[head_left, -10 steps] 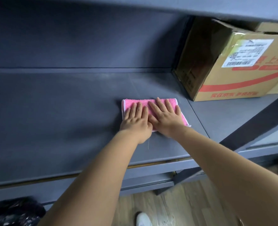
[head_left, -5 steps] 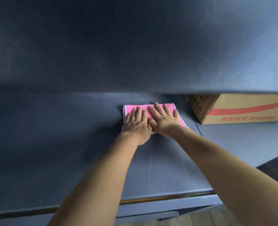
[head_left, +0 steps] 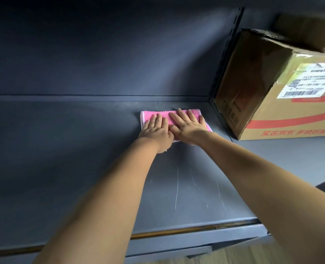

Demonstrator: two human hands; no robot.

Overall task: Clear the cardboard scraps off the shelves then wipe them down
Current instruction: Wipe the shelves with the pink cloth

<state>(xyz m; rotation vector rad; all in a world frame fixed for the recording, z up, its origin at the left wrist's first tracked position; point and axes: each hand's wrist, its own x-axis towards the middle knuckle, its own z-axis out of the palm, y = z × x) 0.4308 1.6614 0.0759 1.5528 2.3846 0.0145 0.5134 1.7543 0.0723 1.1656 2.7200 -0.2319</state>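
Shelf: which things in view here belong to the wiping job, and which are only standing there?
Belong to the job:
- pink cloth, flat on the shelf
- left hand and right hand, both pressed flat on the cloth

Only standing there:
- cardboard box, at the right, apart from the cloth

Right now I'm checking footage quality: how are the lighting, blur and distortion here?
Head view: dim, dark shelf with soft sheen on its back wall; pink cloth and both hands sharp; cardboard box slightly smeared at its top right edge; wide-angle stretch on the forearms.
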